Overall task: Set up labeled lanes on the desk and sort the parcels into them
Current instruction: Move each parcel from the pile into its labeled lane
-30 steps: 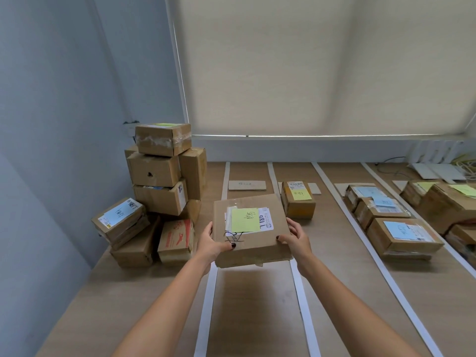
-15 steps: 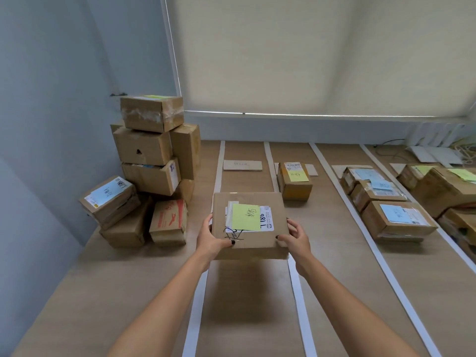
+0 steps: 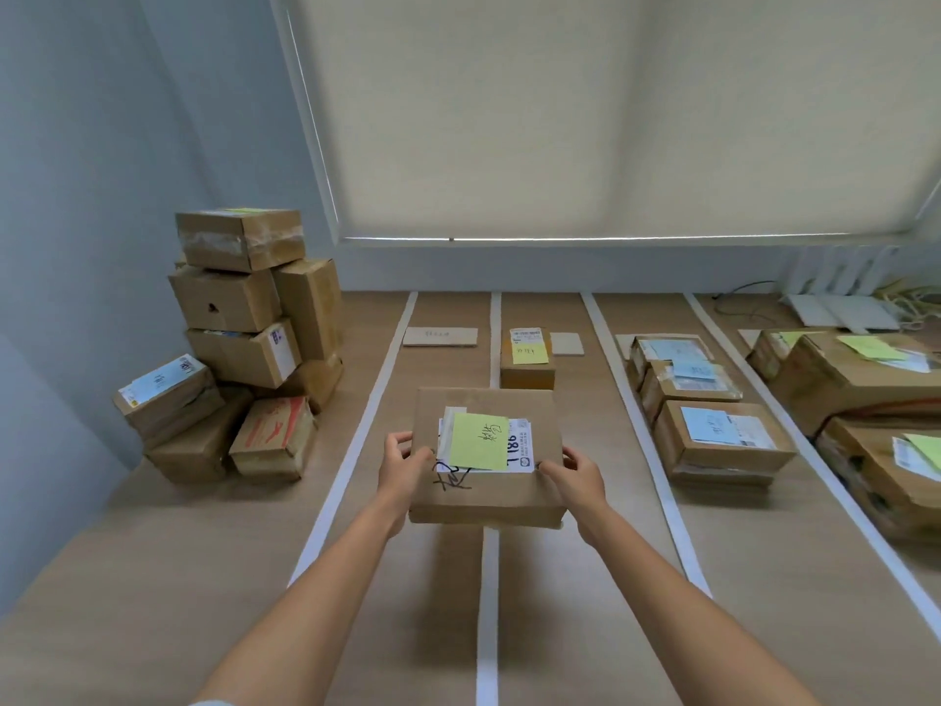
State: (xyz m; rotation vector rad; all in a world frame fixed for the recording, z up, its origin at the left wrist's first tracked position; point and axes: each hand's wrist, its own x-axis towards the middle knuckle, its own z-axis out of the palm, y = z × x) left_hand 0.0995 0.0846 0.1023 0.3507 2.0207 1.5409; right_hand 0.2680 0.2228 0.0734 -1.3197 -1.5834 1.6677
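a person's left hand (image 3: 405, 463) and right hand (image 3: 573, 473) grip a flat cardboard parcel (image 3: 486, 458) by its sides, held above a white tape line (image 3: 488, 603) on the desk (image 3: 153, 578); it likely should be lowered level, wholly within one lane.

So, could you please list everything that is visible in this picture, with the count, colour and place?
held parcel: one, brown, yellow note on top, above a tape line
tape lines: at least five, white, along the desk
desk: one, light wood
unsorted parcels: a pile, brown, far left
small parcel: one, brown, second lane
blue-labelled parcels: three, brown, third lane
right parcels: several, brown, yellow notes
lane cards: beige, far end of lanes
blind: one, cream
left hand: grips held parcel
right hand: grips held parcel
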